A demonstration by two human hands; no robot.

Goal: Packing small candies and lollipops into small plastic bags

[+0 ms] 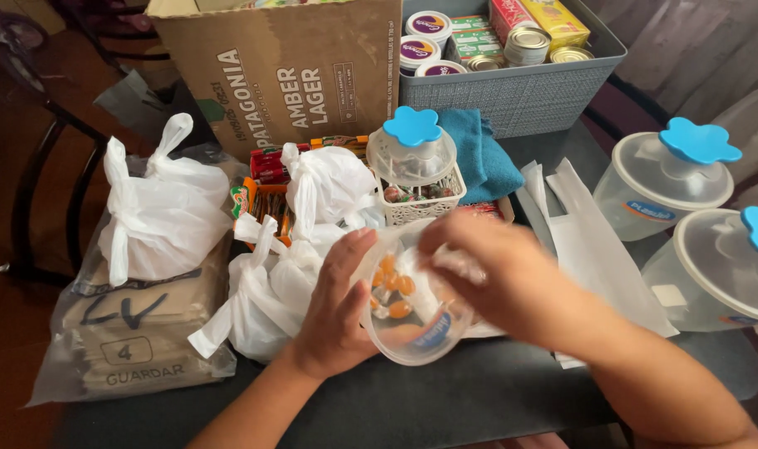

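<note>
My left hand (335, 306) grips the side of a clear plastic container (412, 333), tilted toward me, with several orange candies (393, 291) inside. Over the container's open mouth is my right hand (487, 266), blurred, with fingers closed around something clear and crinkly, seemingly a wrapped candy or a bit of plastic. Both hands are above the dark table (478, 391), in front of several tied white plastic bags (266, 283).
A white lattice basket (419, 204) with sweets and a blue-knobbed lid stands behind. Two lidded clear containers (661, 187) sit at right, flat white bags (591, 241) beside them. A cardboard box (287, 75), a grey crate (520, 96) of cans and a bagged parcel (138, 333) are around.
</note>
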